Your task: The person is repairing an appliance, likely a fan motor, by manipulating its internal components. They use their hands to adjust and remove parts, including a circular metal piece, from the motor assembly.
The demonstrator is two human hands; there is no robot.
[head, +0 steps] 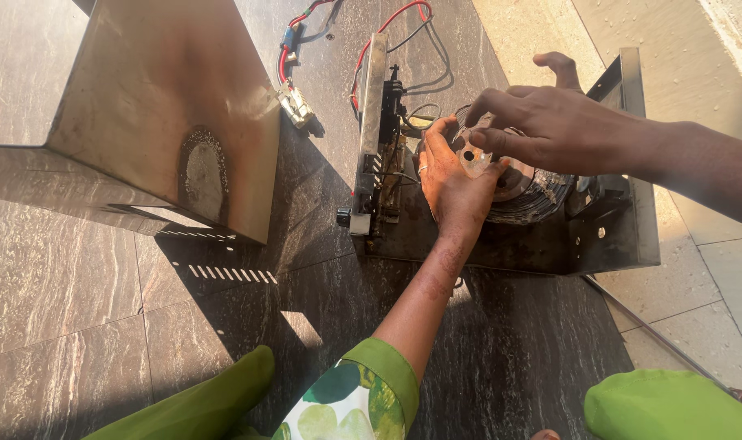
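An open metal chassis (623, 236) lies on the dark stone floor and holds a round wound coil (534, 200). My left hand (448, 191) reaches up from below and rests on the coil. Its fingers and thumb grip a pale round disc (474, 156) at the coil's centre. From the right comes my right hand (542, 122), hovering over the same spot. Its fingertips pinch a small shiny metal piece (467, 130) just above the disc, and one finger is lifted. Most of the coil's top is hidden by both hands.
A thin upright panel (369, 122) with small parts stands at the chassis's left end. Red and black wires (371, 41) trail behind it to a connector (296, 104). A removed metal cover (159, 106) with a burnt patch lies on the left. My green-clad knees show below.
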